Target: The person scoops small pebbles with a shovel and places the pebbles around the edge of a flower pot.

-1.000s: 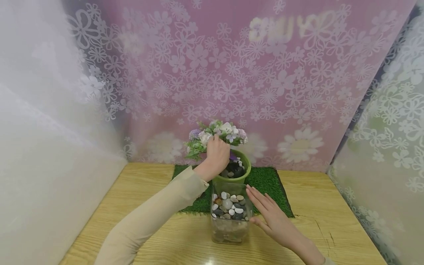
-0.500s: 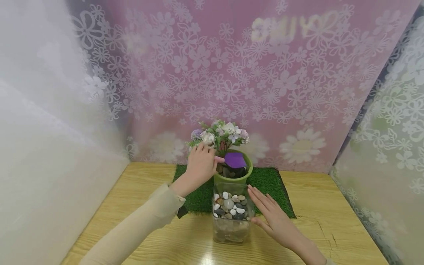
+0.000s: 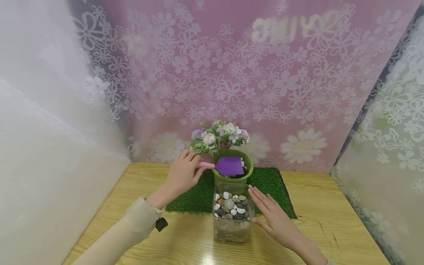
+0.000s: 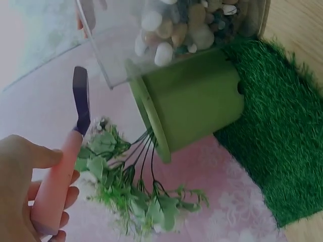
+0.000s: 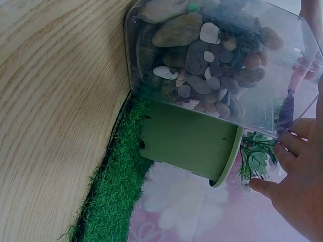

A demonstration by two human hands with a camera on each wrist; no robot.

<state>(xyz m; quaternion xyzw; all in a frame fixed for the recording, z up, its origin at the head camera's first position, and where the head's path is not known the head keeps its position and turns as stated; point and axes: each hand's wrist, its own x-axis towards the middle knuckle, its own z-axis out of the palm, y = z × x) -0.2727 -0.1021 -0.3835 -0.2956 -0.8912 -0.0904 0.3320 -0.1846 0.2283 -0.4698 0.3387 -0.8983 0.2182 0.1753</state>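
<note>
My left hand (image 3: 182, 175) grips the pink handle of a small trowel (image 4: 55, 184). Its purple blade (image 3: 229, 166) hangs level over the mouth of a green flowerpot (image 3: 232, 179), overlapping the dark stones inside in the head view. White and purple flowers (image 3: 216, 134) on leafy stems rise from the pot's back left. In front of the pot stands a clear square container (image 3: 230, 232) with white, grey and brown pebbles (image 5: 199, 70). Fingers straight, my right hand (image 3: 275, 221) rests against the container's right rim.
The pot stands on a green turf mat (image 3: 268, 187) on a wood-grain table (image 3: 159, 243). A pink flower-patterned curtain (image 3: 232, 73) closes the back, with pale sheets (image 3: 56, 129) at the sides. A black band (image 3: 161, 224) shows at my left wrist.
My left hand has drawn back to the left and toward me out of the pot, bringing the trowel's blade up into view above the rim. My right hand stays on the container.
</note>
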